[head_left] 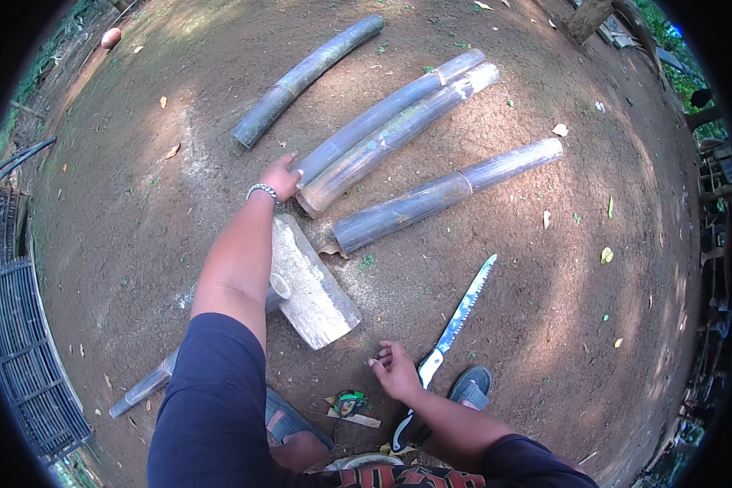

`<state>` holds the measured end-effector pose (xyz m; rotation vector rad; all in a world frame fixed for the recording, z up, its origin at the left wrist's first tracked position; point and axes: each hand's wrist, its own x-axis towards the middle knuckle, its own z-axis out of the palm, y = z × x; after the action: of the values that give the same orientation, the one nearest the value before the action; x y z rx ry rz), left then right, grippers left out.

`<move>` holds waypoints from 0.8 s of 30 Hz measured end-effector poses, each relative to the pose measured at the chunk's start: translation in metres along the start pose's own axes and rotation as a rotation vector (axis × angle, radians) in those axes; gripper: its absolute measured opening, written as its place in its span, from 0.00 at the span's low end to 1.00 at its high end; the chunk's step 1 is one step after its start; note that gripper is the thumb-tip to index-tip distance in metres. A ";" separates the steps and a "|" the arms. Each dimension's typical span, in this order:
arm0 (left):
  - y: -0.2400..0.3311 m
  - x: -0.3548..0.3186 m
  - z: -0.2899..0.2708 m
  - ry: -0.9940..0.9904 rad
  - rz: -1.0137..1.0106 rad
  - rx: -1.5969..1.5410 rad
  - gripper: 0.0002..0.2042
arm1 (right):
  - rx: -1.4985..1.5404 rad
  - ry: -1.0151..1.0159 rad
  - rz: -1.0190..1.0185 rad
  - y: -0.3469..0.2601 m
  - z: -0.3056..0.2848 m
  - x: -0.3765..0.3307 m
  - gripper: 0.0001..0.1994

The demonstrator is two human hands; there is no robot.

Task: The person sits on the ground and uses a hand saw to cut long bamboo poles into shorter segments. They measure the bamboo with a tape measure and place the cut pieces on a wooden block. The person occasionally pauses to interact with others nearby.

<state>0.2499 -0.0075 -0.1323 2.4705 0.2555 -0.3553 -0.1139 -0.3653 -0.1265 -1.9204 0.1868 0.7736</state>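
My left hand (pixel 281 177), with a chain bracelet at the wrist, is closed on the near end of a bamboo pole (pixel 366 124). A second bamboo pole (pixel 398 140) lies right against it. My right hand (pixel 398 373) hangs empty, its fingers loosely bent and apart. Just beside it a pruning saw (pixel 457 317) lies on the ground, its toothed blade pointing away and its white and black handle near my foot. Below my left forearm is a split wooden block (pixel 311 285), with another bamboo piece (pixel 146 389) lying against it, partly hidden by my arm.
One bamboo pole (pixel 305 80) lies farther off to the left, another (pixel 451 193) to the right. A green tape measure (pixel 350 403) sits between my sandalled feet. A bamboo slat rack (pixel 32 358) stands at the left edge, a tree trunk (pixel 590 20) at the far right.
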 end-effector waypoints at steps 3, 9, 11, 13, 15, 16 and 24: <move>0.010 -0.021 -0.026 0.019 -0.016 -0.016 0.31 | -0.022 0.002 -0.024 -0.001 0.003 -0.004 0.26; -0.017 -0.105 -0.111 0.184 -0.079 -0.009 0.22 | -0.101 -0.009 -0.145 -0.022 0.003 -0.010 0.17; -0.037 -0.145 -0.139 0.164 -0.110 0.113 0.22 | -0.281 -0.090 -0.202 -0.027 -0.003 -0.010 0.16; -0.064 -0.194 -0.159 0.092 -0.030 0.238 0.26 | -0.458 -0.219 -0.221 -0.031 -0.011 -0.014 0.16; -0.049 -0.248 -0.160 -0.028 0.013 0.496 0.32 | -0.629 -0.366 -0.185 -0.034 -0.036 -0.024 0.19; -0.059 -0.276 -0.166 -0.071 -0.028 0.492 0.33 | -0.760 -0.464 -0.206 -0.037 -0.047 -0.028 0.21; -0.134 -0.510 -0.089 0.223 -0.196 0.109 0.28 | -0.721 -0.770 0.868 -0.007 -0.269 -0.151 0.39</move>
<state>-0.2505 0.1031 0.0210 2.6005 0.5885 -0.1780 -0.1120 -0.6228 0.0435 -1.9813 0.2847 2.3513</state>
